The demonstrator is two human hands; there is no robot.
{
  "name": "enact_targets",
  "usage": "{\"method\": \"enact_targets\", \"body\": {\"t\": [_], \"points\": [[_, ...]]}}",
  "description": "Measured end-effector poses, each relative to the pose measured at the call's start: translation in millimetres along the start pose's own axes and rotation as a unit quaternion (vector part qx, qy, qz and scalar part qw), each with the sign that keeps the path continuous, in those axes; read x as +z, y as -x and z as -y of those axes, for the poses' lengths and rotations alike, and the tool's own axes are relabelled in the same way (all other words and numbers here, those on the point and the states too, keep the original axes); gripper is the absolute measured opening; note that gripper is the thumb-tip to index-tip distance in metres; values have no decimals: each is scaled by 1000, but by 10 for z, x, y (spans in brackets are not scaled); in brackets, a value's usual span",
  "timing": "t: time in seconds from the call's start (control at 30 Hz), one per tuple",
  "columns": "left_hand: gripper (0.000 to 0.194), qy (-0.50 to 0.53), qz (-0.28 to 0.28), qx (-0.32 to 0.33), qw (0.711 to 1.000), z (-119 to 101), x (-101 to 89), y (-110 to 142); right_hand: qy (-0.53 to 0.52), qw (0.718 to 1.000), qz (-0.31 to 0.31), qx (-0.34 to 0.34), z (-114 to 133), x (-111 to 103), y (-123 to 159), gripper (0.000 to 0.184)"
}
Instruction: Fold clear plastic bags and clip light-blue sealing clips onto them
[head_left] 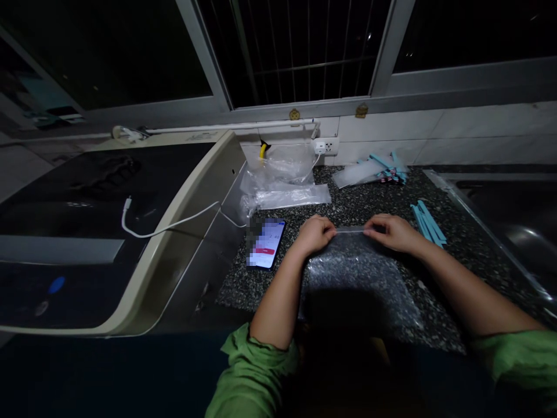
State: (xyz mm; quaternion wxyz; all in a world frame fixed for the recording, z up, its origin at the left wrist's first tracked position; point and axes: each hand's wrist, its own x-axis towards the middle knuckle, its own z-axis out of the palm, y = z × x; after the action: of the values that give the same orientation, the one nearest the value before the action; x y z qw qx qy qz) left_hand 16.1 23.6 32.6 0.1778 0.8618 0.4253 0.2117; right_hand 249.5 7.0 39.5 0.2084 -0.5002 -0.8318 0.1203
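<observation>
Pinching one clear bag point(354, 273): two hands, left hand point(314, 234), right hand point(391, 232).

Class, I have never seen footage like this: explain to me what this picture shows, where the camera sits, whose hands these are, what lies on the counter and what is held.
There is one picture, from a camera worn on a person's head, looking down at their own hands. No machine is involved. The left hand and right hand pinch the top edge of a clear plastic bag lying on a dark speckled stone counter. Left of it lies a lit smartphone. To the right are light blue flat strips; more clear plastic bags lie by the wall.
</observation>
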Motion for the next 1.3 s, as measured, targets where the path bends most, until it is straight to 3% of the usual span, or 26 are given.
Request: {"method": "enact_targets", "body": {"t": [0.17,0.5,0.87,1.07,1.3], "points": [[16,-3,-2,-12,1000,19,-17,0,-61,996,50,30,-88,-70,9,26],[24,-82,5,-63,995,-55,-36,35,-3,1000,-21,-17,-70,-21,-1,22],[17,20,4,3,1000,-72,82,-18,-9,998,-54,-34,60,37,16,19],[16,17,0,-24,1000,-68,69,-7,-31,998,-50,-20,32,43,13,20],[16,34,-18,-29,999,-1,67,-17,-95,992,-71,44,-32,8,10,27]]}}
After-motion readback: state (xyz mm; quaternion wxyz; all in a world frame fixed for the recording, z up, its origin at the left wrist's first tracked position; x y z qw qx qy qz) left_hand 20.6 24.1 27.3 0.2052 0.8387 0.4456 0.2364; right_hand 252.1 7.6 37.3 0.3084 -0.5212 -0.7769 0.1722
